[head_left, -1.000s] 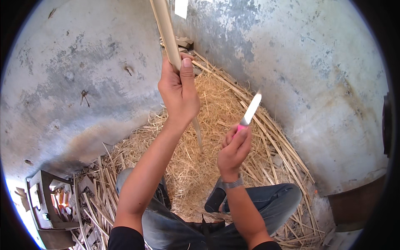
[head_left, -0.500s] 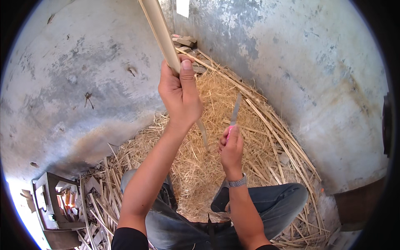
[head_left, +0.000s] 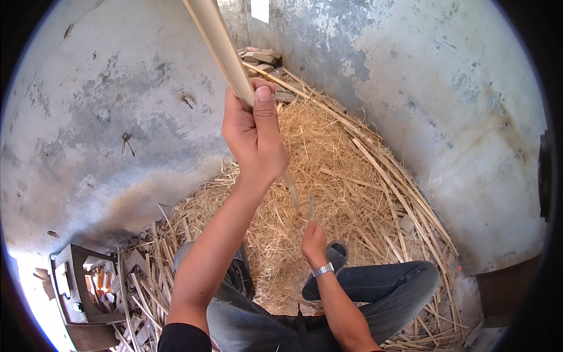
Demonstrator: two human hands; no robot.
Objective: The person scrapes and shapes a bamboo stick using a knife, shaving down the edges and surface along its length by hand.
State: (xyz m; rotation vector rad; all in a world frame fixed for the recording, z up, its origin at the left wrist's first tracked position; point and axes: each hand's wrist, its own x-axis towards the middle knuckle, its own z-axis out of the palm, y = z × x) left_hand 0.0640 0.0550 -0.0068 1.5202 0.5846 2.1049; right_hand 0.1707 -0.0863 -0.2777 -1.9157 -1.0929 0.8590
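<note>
A long pale strip, apparently split bamboo (head_left: 218,47), slants up past the top of the view. My left hand (head_left: 256,138) is wrapped round it, thumb along its near side, and its thin lower end hangs below my wrist. Lower and to the right, my right hand (head_left: 314,242) is closed on a knife (head_left: 311,205). The knife's short blade points upward, close to the strip's lower end; whether they touch I cannot tell. Its handle is hidden in my fingers. Under both hands spreads a heap of pale shavings (head_left: 275,226).
Stained plaster walls (head_left: 410,88) meet in the far corner, where broken bricks (head_left: 261,57) are stacked. Long strips (head_left: 404,199) line the right wall; more strips (head_left: 149,281) lie at left beside a dark open frame (head_left: 76,287). My crossed legs (head_left: 375,287) flank the shavings.
My right hand has drawn down and toward me with the knife, whose pink handle showed before. My left hand and the bamboo strip have hardly moved.
</note>
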